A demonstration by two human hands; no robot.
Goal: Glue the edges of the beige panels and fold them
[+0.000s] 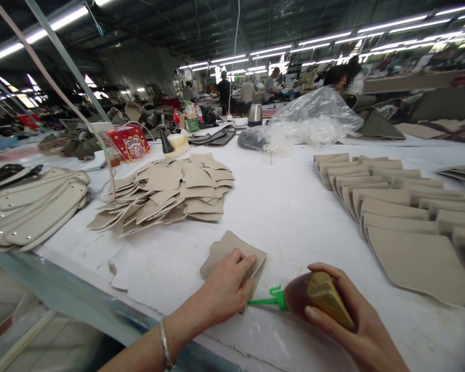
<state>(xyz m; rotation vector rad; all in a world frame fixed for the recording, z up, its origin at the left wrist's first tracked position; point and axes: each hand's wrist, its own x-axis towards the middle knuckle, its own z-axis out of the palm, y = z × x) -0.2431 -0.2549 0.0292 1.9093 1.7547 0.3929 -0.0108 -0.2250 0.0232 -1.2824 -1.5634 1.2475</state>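
A beige leather-like piece [227,245] lies near the table's front edge, with my left hand [230,279] closed on its right side. Its near right edge is lifted and looks folded or doubled. In my right hand [349,310] is a glue bottle [313,294], tipped on its side, brownish with a yellowish patch. The bottle's green nozzle [265,301] points left, and its tip reaches the piece's edge just by my left fingers. Whether glue is coming out cannot be seen.
A heap of beige pieces [178,188] lies beyond my left hand. Overlapping rows of beige pieces [403,206] stand at right. Light studded straps [42,206] are at far left. Farther back are a red box [129,142], plastic bags [313,119], a kettle [254,113] and several people.
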